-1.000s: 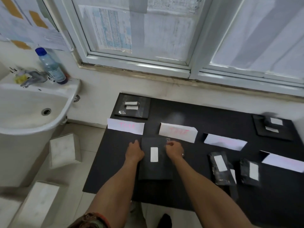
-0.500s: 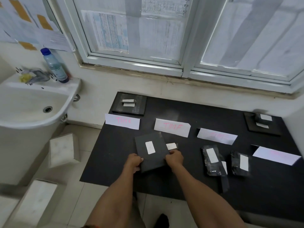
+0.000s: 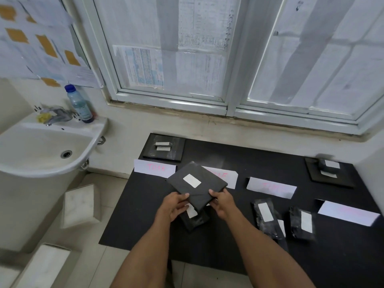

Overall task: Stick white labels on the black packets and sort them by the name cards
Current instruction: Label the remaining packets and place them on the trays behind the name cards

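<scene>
Holding one labelled black packet point(image 3: 197, 185) in both hands above the black table point(image 3: 145, 204), tilted, its far corner covering part of the second name card point(image 3: 225, 177).
Left hand point(image 3: 173, 205) and right hand point(image 3: 223, 202) each pinch a near edge of the packet; a second packet point(image 3: 194, 218) with a white label lies flat directly under them, partly hidden by the hands. Name cards counted: four, white with faint pink writing — first point(image 3: 154, 168), second, third point(image 3: 271, 187), fourth point(image 3: 348, 212). Loose labelled packets to the right: two point(image 3: 265, 217) point(image 3: 302, 222), side by side near the third card. Flat black trays: two, the left tray point(image 3: 177, 156) and right tray point(image 3: 315, 175) at the far corners, each holding small pieces with white labels; count unclear. Beside the table: sink point(image 3: 41, 146) with a blue-capped bottle point(image 3: 80, 104) on its rim.
</scene>
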Demonstrator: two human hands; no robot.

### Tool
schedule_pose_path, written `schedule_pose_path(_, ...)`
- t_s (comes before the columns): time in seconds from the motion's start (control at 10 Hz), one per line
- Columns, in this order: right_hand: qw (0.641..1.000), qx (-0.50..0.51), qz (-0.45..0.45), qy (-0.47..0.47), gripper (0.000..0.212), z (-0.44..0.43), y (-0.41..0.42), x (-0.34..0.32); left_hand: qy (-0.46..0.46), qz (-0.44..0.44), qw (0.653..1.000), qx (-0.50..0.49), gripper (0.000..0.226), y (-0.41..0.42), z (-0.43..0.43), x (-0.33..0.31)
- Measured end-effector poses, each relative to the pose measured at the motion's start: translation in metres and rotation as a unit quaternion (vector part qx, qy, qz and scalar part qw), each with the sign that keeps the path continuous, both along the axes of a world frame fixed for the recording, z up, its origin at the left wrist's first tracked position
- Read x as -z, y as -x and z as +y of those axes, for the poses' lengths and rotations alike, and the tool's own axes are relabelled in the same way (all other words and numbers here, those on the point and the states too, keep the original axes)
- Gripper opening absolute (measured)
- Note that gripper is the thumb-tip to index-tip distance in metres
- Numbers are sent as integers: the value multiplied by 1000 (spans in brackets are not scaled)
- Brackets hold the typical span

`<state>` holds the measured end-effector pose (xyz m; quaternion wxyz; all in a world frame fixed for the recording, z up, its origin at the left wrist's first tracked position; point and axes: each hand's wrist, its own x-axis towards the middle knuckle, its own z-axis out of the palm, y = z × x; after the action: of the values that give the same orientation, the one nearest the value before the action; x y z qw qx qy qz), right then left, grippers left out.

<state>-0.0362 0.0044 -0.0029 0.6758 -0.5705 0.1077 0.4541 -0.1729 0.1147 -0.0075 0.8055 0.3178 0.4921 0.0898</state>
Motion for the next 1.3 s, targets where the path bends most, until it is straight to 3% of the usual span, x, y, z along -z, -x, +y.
schedule_pose_path(0.1, 1000, -19, -10, -8, 40, -5, -20, -1, -40, 9, 995, -94, 36, -8, 19, -7)
schedule_pose_path(0.2, 999, -39, -10, -26, 33, -6, -43, -6, -107, 33, 987, -118, 36, -25, 43, -17)
schedule_pose_path(0.4, 995, -57, -75, 21, 30, 19, -113, -21, -176, 98, 979, -18, 27, -79, 88, -25)
schedule_pose_path(0.5, 978, -67, -156, 121, 26, 45, -157, -18, -164, 113, 980, 23, 18, -116, 109, -18)
schedule_pose_path(0.6, 943, -89, -212, 240, 33, 74, -198, -16, -108, 115, 987, 36, 22, -155, 123, -5)
schedule_pose_path(0.7, 930, -141, -207, 268, 43, 102, -225, -11, -68, 134, 988, 36, 25, -182, 140, 10)
schedule_pose_path(0.8, 920, -173, -198, 292, 49, 121, -237, -5, -68, 149, 985, 49, 11, -194, 149, 20)
schedule_pose_path(0.9, 920, -175, -184, 299, 46, 139, -257, 13, -69, 161, 984, 20, 22, -214, 166, 31)
schedule_pose_path(1.0, 919, -175, -170, 309, 56, 146, -264, 32, -106, 200, 972, 60, 24, -224, 181, 47)
schedule_pose_path(1.1, 923, -166, -159, 310, 67, 145, -270, 56, -166, 266, 941, 127, 10, -230, 178, 50)
schedule_pose_path(1.2, 924, -154, -146, 319, 64, 146, -263, 48, -255, 296, 905, 170, 21, -234, 173, 53)
schedule_pose_path(1.3, 921, -157, -146, 326, 62, 148, -262, 49, -289, 309, 885, 195, 18, -239, 169, 58)
